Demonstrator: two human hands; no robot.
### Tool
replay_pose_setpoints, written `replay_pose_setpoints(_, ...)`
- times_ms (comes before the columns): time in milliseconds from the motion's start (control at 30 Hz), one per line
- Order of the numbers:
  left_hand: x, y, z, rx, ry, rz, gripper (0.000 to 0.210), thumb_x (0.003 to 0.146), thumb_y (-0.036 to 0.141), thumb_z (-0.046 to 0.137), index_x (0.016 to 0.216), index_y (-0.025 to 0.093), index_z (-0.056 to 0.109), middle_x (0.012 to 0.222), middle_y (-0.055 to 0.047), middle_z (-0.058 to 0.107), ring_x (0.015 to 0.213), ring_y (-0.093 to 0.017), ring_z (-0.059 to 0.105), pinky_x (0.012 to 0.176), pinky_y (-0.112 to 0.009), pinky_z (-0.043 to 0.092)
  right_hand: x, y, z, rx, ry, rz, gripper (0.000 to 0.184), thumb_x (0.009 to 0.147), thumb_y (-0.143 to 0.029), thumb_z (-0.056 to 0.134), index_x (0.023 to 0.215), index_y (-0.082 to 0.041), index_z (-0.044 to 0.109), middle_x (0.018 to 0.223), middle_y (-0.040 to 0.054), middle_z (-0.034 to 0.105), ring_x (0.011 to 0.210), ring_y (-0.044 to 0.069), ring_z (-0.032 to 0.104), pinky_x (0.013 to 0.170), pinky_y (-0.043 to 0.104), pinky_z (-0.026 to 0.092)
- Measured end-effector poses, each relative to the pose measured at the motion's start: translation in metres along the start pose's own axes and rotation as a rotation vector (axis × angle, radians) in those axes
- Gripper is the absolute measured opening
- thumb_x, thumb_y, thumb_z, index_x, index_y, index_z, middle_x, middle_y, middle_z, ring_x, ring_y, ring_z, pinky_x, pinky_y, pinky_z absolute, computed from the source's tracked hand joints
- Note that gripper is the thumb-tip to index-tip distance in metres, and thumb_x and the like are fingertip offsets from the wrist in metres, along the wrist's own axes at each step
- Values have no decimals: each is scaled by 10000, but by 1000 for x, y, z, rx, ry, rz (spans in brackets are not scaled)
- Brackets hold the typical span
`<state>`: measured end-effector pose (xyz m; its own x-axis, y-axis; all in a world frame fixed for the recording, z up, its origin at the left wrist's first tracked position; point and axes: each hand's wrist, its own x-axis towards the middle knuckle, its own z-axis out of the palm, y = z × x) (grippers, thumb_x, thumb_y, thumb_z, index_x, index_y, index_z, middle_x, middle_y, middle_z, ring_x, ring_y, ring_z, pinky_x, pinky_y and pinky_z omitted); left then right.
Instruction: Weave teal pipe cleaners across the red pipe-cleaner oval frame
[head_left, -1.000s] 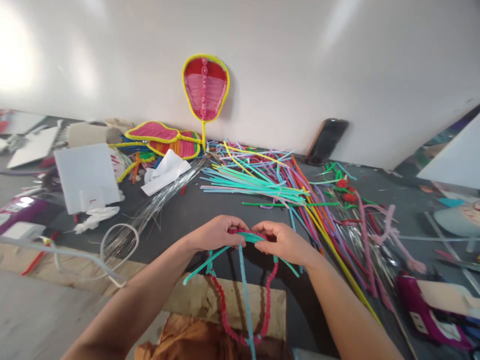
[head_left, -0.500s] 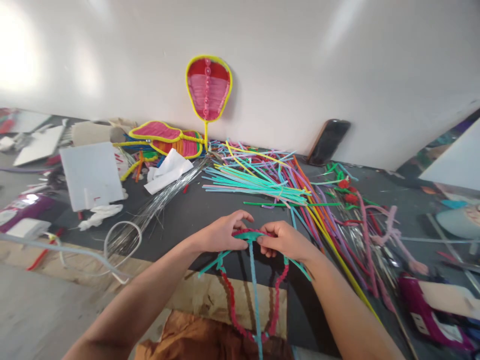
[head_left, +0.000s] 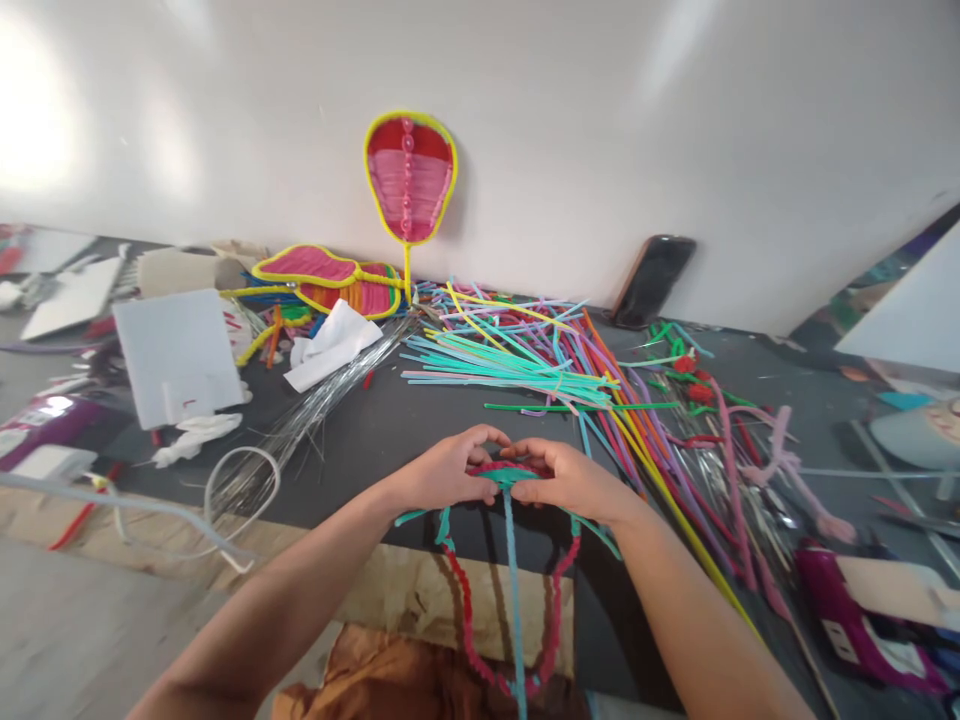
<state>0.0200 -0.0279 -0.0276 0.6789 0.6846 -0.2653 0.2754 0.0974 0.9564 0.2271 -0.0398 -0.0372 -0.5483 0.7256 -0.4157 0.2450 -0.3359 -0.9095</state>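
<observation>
My left hand (head_left: 457, 468) and my right hand (head_left: 562, 475) meet over the dark table, both closed on the top of a loop made of pipe cleaners (head_left: 466, 600). The loop is red and pink on its sides, with teal wound at the top and at the upper corners. A light blue pipe cleaner (head_left: 513, 570) runs down its middle from between my hands. Teal ends stick out past each hand. My thumbs press the teal part from the near side; the other fingertips are partly hidden behind it.
Bundled pipe cleaners (head_left: 510, 370) lie beyond my hands, beside silvery wires (head_left: 315, 410). A yellow-edged pink paddle shape (head_left: 411, 180) stands against the wall. A phone (head_left: 654, 280) leans there too. White card (head_left: 176, 355) is at left, a purple glue gun-like tool (head_left: 847, 610) at right.
My right hand has shifted slightly left, so the two hands' fingertips now come together at the loop's top. Both hands keep hold of it, and the view has moved a little.
</observation>
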Motion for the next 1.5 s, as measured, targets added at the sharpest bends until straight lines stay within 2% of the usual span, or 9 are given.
replay_pose_setpoints(167, 0, 3, 1, 53, 74, 12, 422, 728, 170, 586, 1122, 190, 436, 681, 36, 627, 640, -123, 600, 600, -228, 414, 1, -1, 5, 19, 23, -43, 410, 711, -281, 689, 1085, -159, 574, 794, 8, 630, 655, 112, 550, 628, 249, 452)
replay_pose_setpoints(400, -1, 2, 2, -2, 37, -17, 432, 746, 204, 593, 1141, 186, 420, 695, 25, 622, 629, -132, 621, 554, -214, 410, 0, -7, 8, -26, 42, -85, 311, 705, -319, 693, 960, -161, 611, 843, 19, 652, 755, 144, 577, 702, 260, 440)
replay_pose_setpoints(533, -3, 1, -5, -63, -11, -45, 553, 718, 215, 636, 1211, 191, 385, 754, 6, 644, 686, -155, 648, 599, -236, 450, -2, -8, 5, -61, 82, -91, 224, 726, -277, 653, 914, -167, 601, 756, -12, 612, 670, 116, 537, 626, 227, 411)
replay_pose_setpoints(633, -5, 1, -12, -102, -58, -63, 583, 711, 226, 657, 1224, 192, 384, 810, -20, 663, 723, -167, 659, 610, -239, 455, -4, -9, -3, -95, 129, -109, 231, 749, -261, 605, 966, -184, 589, 786, -15, 610, 670, 117, 532, 620, 229, 409)
replay_pose_setpoints(833, -4, 4, -13, -214, 4, -82, 453, 766, 276, 627, 1158, 178, 422, 779, -30, 666, 682, -153, 654, 634, -257, 475, -9, -11, -9, -359, 225, -197, 266, 774, -293, 567, 1024, -209, 597, 937, 16, 644, 856, 181, 570, 770, 286, 427)
replay_pose_setpoints(1067, -6, 5, -17, -298, -67, -84, 442, 792, 322, 613, 1153, 176, 402, 778, -40, 663, 666, -153, 647, 621, -267, 485, -12, -12, -4, -580, 319, -213, 233, 778, -309, 539, 974, -234, 641, 796, -5, 660, 701, 163, 572, 661, 262, 420)
replay_pose_setpoints(1200, -8, 5, -24, -297, -134, -122, 522, 756, 302, 660, 1183, 182, 386, 838, -72, 682, 737, -177, 657, 640, -280, 487, -10, -11, -6, -567, 330, -214, 231, 775, -301, 534, 968, -236, 644, 801, -10, 661, 693, 157, 562, 647, 253, 411)
replay_pose_setpoints(1367, -9, 6, -25, -249, -67, -78, 495, 793, 336, 617, 1198, 163, 390, 839, -105, 699, 726, -188, 667, 634, -279, 480, -10, -11, -10, -508, 303, -216, 213, 792, -309, 518, 951, -223, 631, 780, -16, 637, 686, 146, 538, 635, 245, 402)
replay_pose_setpoints(1500, -8, 6, -23, -57, 19, -44, 443, 849, 368, 516, 1225, 159, 411, 805, -77, 698, 745, -177, 653, 655, -272, 472, -10, -10, -11, -524, 324, -234, 217, 790, -322, 527, 944, -214, 636, 764, -13, 623, 673, 140, 520, 620, 245, 391)
